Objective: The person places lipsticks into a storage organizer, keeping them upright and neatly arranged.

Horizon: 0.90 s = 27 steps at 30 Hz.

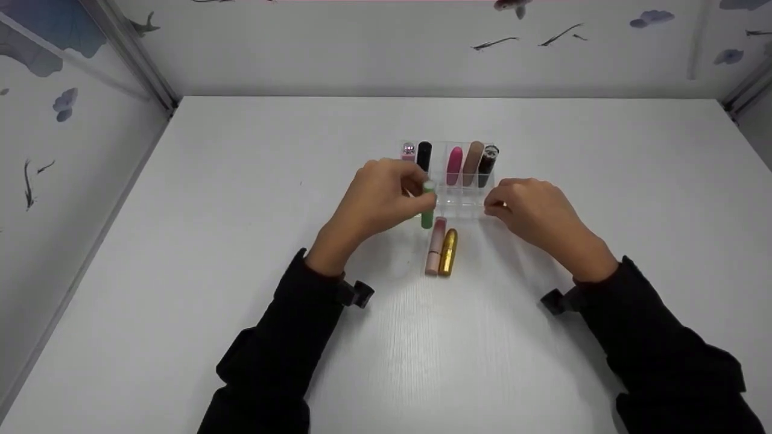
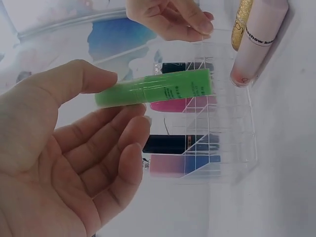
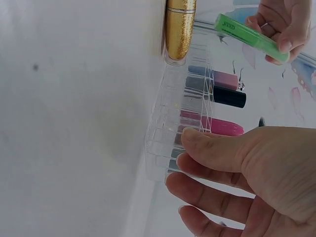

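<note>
My left hand point(image 1: 383, 196) pinches a green lip balm tube point(image 2: 175, 88) near its paler end, between thumb and fingers. The tube is upright over the front left part of a clear lipstick organizer point(image 1: 461, 211). At the organizer's right side, my right hand point(image 1: 537, 211) grips its front corner with thumb and fingers. Several tubes stand in the organizer's back row: a pink-and-blue one point(image 2: 167, 165), a black one point(image 1: 424, 155), a bright pink one point(image 1: 454, 166), a brown one point(image 1: 473, 163) and a dark one with a shiny top point(image 1: 488, 166).
In front of the organizer, a pale pink lip gloss tube point(image 1: 435, 247) and a gold lipstick point(image 1: 448, 253) lie side by side on the white table point(image 1: 241, 199). White panels with painted flowers and fish point(image 1: 362, 48) rise behind the table and at its left.
</note>
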Tool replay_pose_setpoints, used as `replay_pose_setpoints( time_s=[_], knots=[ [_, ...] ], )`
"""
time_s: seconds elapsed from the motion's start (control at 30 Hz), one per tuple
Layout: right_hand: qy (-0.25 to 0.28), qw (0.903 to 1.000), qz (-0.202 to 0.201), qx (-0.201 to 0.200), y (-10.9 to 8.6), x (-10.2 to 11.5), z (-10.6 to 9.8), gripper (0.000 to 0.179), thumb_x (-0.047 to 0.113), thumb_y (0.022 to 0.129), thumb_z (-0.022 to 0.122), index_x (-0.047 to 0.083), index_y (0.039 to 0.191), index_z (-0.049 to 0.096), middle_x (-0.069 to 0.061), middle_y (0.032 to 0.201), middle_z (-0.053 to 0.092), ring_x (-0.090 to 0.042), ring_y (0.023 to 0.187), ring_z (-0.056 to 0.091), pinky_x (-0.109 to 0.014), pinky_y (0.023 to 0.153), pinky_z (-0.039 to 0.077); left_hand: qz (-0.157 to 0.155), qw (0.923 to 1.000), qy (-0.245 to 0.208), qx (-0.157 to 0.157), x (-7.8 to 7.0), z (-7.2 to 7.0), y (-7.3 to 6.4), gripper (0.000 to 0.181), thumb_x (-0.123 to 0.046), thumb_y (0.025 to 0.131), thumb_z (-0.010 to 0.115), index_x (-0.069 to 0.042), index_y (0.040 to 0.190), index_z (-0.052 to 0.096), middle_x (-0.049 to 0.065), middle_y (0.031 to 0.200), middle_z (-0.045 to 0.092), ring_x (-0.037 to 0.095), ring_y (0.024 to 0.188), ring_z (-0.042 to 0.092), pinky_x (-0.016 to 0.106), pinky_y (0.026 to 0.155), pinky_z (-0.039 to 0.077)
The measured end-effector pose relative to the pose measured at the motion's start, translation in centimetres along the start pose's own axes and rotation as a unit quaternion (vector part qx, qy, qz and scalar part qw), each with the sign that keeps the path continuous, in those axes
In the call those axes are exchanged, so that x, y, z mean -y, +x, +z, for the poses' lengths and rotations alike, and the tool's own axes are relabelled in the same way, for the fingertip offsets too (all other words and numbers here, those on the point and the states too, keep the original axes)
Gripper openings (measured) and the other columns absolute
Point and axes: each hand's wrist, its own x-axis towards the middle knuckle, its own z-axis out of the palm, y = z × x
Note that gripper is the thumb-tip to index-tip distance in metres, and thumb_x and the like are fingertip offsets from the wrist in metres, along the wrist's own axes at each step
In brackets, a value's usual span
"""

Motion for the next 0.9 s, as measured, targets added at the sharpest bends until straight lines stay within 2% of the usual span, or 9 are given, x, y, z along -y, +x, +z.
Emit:
replay_pose_setpoints(
  time_s=[0.1, 0.2, 0.3, 0.4, 0.53, 0.63, 0.77, 0.9],
  knots=[
    [0.001, 1.0, 0.0, 0.002, 0.0, 0.0, 0.0, 0.006, 0.01, 0.083, 0.071, 0.009, 0.089, 0.074, -0.003, 0.082, 0.069, -0.018, 0.071, 0.062, -0.035, 0.063, 0.051, 0.018, 0.9983, -0.051, -0.02, 0.1, 0.0, 0.1, 0.014, -0.019, 0.078, 0.064, -0.012, 0.089, 0.07, -0.004, 0.078, 0.069, 0.006, 0.07, 0.062, 0.022, 0.064, 0.048],
    [0.001, 1.0, -0.003, 0.0, 0.0, 0.0, 0.0, 0.006, 0.011, 0.083, 0.07, 0.01, 0.088, 0.074, -0.003, 0.081, 0.069, -0.018, 0.071, 0.062, -0.036, 0.063, 0.051, 0.036, 0.9934, -0.104, -0.035, 0.2, 0.0, 0.1, 0.014, -0.015, 0.079, 0.064, -0.01, 0.092, 0.069, -0.002, 0.081, 0.07, 0.005, 0.071, 0.065, 0.021, 0.067, 0.051],
    [-0.001, 1.0, -0.005, -0.001, 0.0, -0.1, 0.0, 0.006, 0.011, 0.083, 0.071, 0.01, 0.088, 0.074, -0.003, 0.081, 0.069, -0.018, 0.071, 0.062, -0.036, 0.063, 0.051, 0.053, 0.9866, -0.149, -0.04, 0.3, 0.0, 0.1, 0.015, -0.018, 0.082, 0.068, -0.011, 0.096, 0.069, -0.002, 0.086, 0.07, 0.006, 0.074, 0.065, 0.023, 0.072, 0.054],
    [-0.002, 1.0, -0.004, 0.003, 0.0, 0.0, 0.0, 0.007, 0.011, 0.083, 0.071, 0.01, 0.089, 0.074, -0.003, 0.082, 0.069, -0.017, 0.07, 0.061, -0.035, 0.062, 0.05, 0.075, 0.9798, -0.18, -0.044, 0.5, -0.1, 0.2, 0.02, -0.025, 0.083, 0.072, -0.014, 0.099, 0.07, -0.003, 0.085, 0.069, 0.008, 0.073, 0.063, 0.027, 0.071, 0.053],
    [0.0, 0.9997, 0.009, 0.021, 0.0, 0.0, -0.3, 0.011, 0.014, 0.083, 0.071, 0.01, 0.094, 0.072, -0.003, 0.083, 0.069, -0.017, 0.07, 0.06, -0.034, 0.061, 0.049, 0.083, 0.9764, -0.192, -0.054, 0.7, -0.1, 0.3, 0.026, -0.031, 0.084, 0.072, -0.014, 0.104, 0.07, -0.004, 0.083, 0.07, 0.01, 0.069, 0.06, 0.026, 0.066, 0.051],
    [0.022, 0.9981, 0.047, 0.035, 0.1, 0.2, -0.7, 0.022, 0.02, 0.084, 0.07, 0.01, 0.104, 0.068, -0.004, 0.086, 0.07, -0.018, 0.071, 0.061, -0.033, 0.06, 0.048, 0.072, 0.9777, -0.19, -0.052, 0.8, 0.0, 0.4, 0.028, -0.028, 0.086, 0.069, -0.012, 0.109, 0.068, -0.002, 0.083, 0.071, 0.012, 0.068, 0.06, 0.023, 0.063, 0.048],
    [0.068, 0.993, 0.096, 0.014, 0.0, 0.8, -1.8, 0.037, 0.029, 0.086, 0.069, 0.01, 0.116, 0.058, -0.009, 0.094, 0.071, -0.022, 0.075, 0.065, -0.037, 0.062, 0.051, 0.058, 0.9799, -0.188, -0.031, 0.7, 0.3, 0.5, 0.029, -0.027, 0.088, 0.066, -0.012, 0.114, 0.065, 0.0, 0.086, 0.07, 0.014, 0.073, 0.06, 0.022, 0.066, 0.047],
    [0.103, 0.9908, 0.085, -0.023, -0.2, 1.6, -2.8, 0.05, 0.034, 0.085, 0.069, 0.011, 0.126, 0.05, -0.008, 0.103, 0.067, -0.023, 0.08, 0.068, -0.039, 0.067, 0.055, 0.054, 0.9798, -0.192, -0.009, 0.6, 0.4, 0.5, 0.029, -0.028, 0.089, 0.066, -0.015, 0.115, 0.065, 0.002, 0.091, 0.069, 0.014, 0.081, 0.063, 0.024, 0.076, 0.051]
  ],
)
